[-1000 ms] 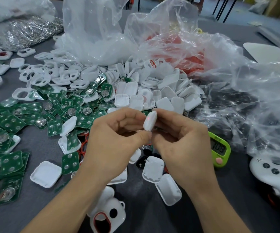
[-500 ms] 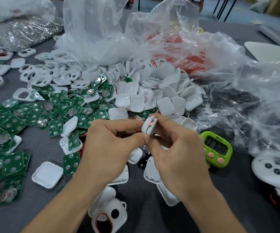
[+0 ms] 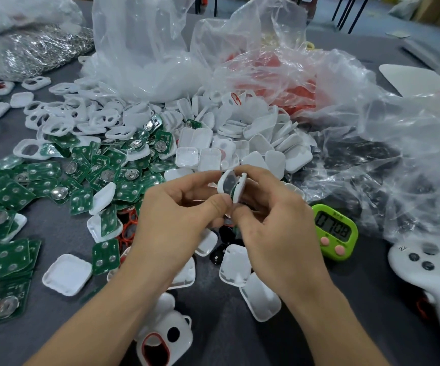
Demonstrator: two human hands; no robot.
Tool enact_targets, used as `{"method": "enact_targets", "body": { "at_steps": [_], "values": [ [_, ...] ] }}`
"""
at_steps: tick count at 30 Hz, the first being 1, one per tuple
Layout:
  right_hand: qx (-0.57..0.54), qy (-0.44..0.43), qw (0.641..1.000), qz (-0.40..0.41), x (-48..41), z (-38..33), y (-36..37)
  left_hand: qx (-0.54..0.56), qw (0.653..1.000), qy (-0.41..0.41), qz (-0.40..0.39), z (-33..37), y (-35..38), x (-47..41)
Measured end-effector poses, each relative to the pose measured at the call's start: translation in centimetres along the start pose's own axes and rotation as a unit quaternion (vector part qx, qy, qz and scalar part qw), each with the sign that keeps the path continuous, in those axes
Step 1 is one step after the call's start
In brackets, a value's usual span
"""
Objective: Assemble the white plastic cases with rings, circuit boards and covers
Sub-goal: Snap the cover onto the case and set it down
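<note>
Two white shells, a case (image 3: pixel 226 180) and its cover (image 3: pixel 240 188), stood on edge at the middle of the view, apart at the top in a narrow V, with a sliver of green circuit board (image 3: pixel 233 194) between them. The left hand (image 3: pixel 176 215) pinched the case from 9 o'clock with thumb and curled fingers; the right hand (image 3: pixel 274 225) pinched the cover from 3 o'clock. Pressing them together at that slant would likely have caught the board off its seat, leaving a lip unlatched or cracked. Whether a ring sat inside could not be told. A slip could have dropped the pieces among the loose covers (image 3: pixel 236 265) at 6 o'clock on the table (image 3: pixel 226 339), where they would be easily confused with unfinished ones.
</note>
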State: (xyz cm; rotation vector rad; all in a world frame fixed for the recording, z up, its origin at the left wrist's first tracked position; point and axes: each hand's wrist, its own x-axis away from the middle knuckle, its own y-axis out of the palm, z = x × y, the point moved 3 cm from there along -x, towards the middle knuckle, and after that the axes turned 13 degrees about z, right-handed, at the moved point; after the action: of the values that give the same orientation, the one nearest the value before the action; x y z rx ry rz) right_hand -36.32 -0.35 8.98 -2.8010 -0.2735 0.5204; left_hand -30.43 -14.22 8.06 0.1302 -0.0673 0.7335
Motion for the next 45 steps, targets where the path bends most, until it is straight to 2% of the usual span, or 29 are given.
{"method": "enact_targets", "body": {
  "at_steps": [13,17,18,20,23,25,29,31,35,38,42,45],
  "values": [
    [-0.100,0.057,0.993,-0.027,-0.4,-0.1,-0.2,0.006,1.000,-0.015,0.001,0.2,0.1,-0.4],
    [-0.140,0.085,0.985,0.059,-0.9,0.2,-0.9,0.026,0.998,-0.049,0.014,0.0,0.1,-0.6],
    [-0.116,0.083,0.985,0.093,-1.0,0.3,-1.3,0.028,0.998,-0.058,0.019,0.0,0.1,-0.7],
    [0.020,0.039,0.990,0.137,-1.1,0.4,-2.2,0.031,0.997,-0.073,0.026,0.0,-0.2,-0.8],
    [0.247,-0.009,0.967,0.060,-1.0,0.4,-2.3,0.014,0.997,-0.076,0.018,0.1,-0.6,-1.1],
    [0.271,-0.005,0.963,0.008,-0.8,0.3,-2.0,-0.024,0.998,-0.055,-0.003,0.2,-0.9,-1.2],
    [0.175,-0.056,0.983,0.028,-0.3,-1.3,-1.8,-0.087,0.995,-0.015,-0.046,0.3,-1.4,-1.3],
    [0.162,-0.075,0.984,0.012,0.2,-1.9,-1.1,-0.097,0.992,-0.011,-0.079,0.4,-1.3,-1.2],
    [0.140,-0.090,0.986,0.018,0.8,-2.1,-0.5,-0.045,0.990,-0.043,-0.127,0.3,-1.5,-1.2],
    [0.080,-0.064,0.994,0.034,0.6,-2.2,-0.9,0.026,0.980,-0.098,-0.174,0.1,-1.5,-1.3],
    [-0.061,0.009,0.998,0.005,0.1,-2.1,-1.2,0.108,0.963,-0.143,-0.199,0.1,-1.2,-1.3],
    [-0.073,0.032,0.997,-0.002,0.0,-2.1,-1.3,0.135,0.955,-0.160,-0.212,0.2,-1.2,-1.3]
  ]
}}
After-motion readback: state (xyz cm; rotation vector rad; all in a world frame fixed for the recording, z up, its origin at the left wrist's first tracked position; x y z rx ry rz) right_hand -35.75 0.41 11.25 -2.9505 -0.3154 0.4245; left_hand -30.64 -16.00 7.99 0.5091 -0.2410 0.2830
